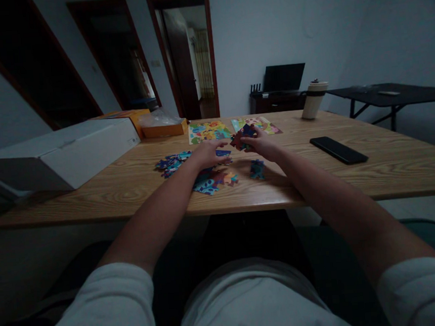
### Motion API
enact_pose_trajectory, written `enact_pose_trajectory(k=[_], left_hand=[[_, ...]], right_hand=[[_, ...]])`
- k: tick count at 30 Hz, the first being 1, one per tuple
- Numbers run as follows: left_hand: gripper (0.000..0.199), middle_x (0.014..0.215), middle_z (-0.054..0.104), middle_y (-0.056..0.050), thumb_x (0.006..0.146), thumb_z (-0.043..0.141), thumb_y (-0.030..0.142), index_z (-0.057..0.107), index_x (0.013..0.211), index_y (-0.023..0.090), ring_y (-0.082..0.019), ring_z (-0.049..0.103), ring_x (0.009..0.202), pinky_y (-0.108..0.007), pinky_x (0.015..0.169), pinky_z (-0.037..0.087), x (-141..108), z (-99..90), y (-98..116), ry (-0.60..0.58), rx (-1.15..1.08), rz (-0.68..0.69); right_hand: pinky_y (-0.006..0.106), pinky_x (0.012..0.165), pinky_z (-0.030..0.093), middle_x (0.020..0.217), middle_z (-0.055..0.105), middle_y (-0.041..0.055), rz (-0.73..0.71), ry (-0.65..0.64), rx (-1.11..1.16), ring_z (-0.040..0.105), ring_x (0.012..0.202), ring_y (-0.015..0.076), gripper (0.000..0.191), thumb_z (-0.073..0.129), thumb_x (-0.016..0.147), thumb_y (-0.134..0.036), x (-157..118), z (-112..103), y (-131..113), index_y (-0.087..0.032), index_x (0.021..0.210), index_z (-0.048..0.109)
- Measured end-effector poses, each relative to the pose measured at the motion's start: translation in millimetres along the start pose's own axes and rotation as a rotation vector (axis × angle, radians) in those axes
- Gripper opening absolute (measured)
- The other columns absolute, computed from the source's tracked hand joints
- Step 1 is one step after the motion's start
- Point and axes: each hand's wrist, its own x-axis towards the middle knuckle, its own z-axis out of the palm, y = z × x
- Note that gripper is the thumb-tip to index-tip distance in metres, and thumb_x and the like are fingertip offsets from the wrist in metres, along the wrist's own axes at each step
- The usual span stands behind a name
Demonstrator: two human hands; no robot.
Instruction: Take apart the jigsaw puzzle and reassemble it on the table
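At the frame's centre, dark puzzle pieces (246, 130) are pinched aloft by the right hand (266, 144), apparently to clear the loose pile (175, 162) left of centre, while any grip by the left hand (204, 155) cannot be told.

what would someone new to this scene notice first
Probably the right hand, holding dark puzzle pieces above the middle of the table. Next, the bulky white box at the table's left, then the black phone lying to the right of the hands.
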Motion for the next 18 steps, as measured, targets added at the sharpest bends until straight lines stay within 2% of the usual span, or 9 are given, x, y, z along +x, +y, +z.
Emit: enact_pose_trajectory(k=[3,5,9,12,15,18], left_hand=[[0.059,0.123,0.071,-0.011,0.078,0.077,0.050,0.068,0.128,0.022,-0.028,0.063,0.115,-0.036,0.099,0.046,-0.7,3.7,-2.1,-0.162,0.088,-0.017],[0.056,0.120,0.072,-0.011,0.078,0.075,0.051,0.069,0.127,0.025,-0.029,0.064,0.112,-0.037,0.097,0.047,-1.1,6.6,-0.9,-0.192,0.097,-0.022],[0.046,0.109,0.076,-0.010,0.078,0.074,0.048,0.073,0.119,0.027,-0.029,0.069,0.101,-0.038,0.089,0.050,-1.3,10.6,-0.7,-0.179,0.031,-0.019],[0.042,0.114,0.075,-0.008,0.079,0.071,0.045,0.073,0.118,0.028,-0.027,0.069,0.103,-0.036,0.091,0.049,-1.2,10.2,-4.6,-0.214,-0.022,0.016],[0.045,0.120,0.074,-0.007,0.076,0.073,0.036,0.072,0.120,0.028,-0.025,0.068,0.104,-0.034,0.093,0.049,-1.5,7.5,-8.8,-0.246,-0.078,0.049],[0.047,0.119,0.074,-0.006,0.073,0.075,0.029,0.072,0.120,0.029,-0.023,0.069,0.102,-0.032,0.090,0.050,-1.6,5.6,-10.9,-0.252,-0.123,0.030]], right_hand=[[0.029,0.060,0.056,0.115,0.068,0.0064,-0.039,0.136,-0.071,0.068,0.085,0.0200,0.071,0.076,0.073,-0.026,4.2,-5.8,2.7,-0.031,0.137,0.047],[0.030,0.060,0.056,0.115,0.067,0.0063,-0.053,0.144,-0.121,0.067,0.085,0.0204,0.074,0.074,0.072,-0.028,6.2,-7.9,4.1,-0.031,0.140,0.045],[0.032,0.069,0.056,0.106,0.069,0.0051,-0.045,0.108,-0.201,0.065,0.083,0.0194,0.046,0.067,0.075,-0.025,7.4,-9.0,3.4,-0.025,0.121,0.062],[0.034,0.072,0.055,0.099,0.070,0.0050,-0.030,0.057,-0.226,0.064,0.080,0.0184,0.026,0.063,0.078,-0.021,6.9,-8.9,1.4,-0.023,0.103,0.067],[0.034,0.071,0.054,0.092,0.070,0.0042,-0.037,0.050,-0.210,0.063,0.077,0.0181,0.016,0.063,0.078,-0.019,7.0,-9.0,1.1,-0.022,0.094,0.066],[0.032,0.069,0.054,0.086,0.069,0.0031,-0.049,0.057,-0.192,0.062,0.075,0.0178,0.014,0.063,0.077,-0.016,8.1,-9.1,3.7,-0.022,0.090,0.064]])
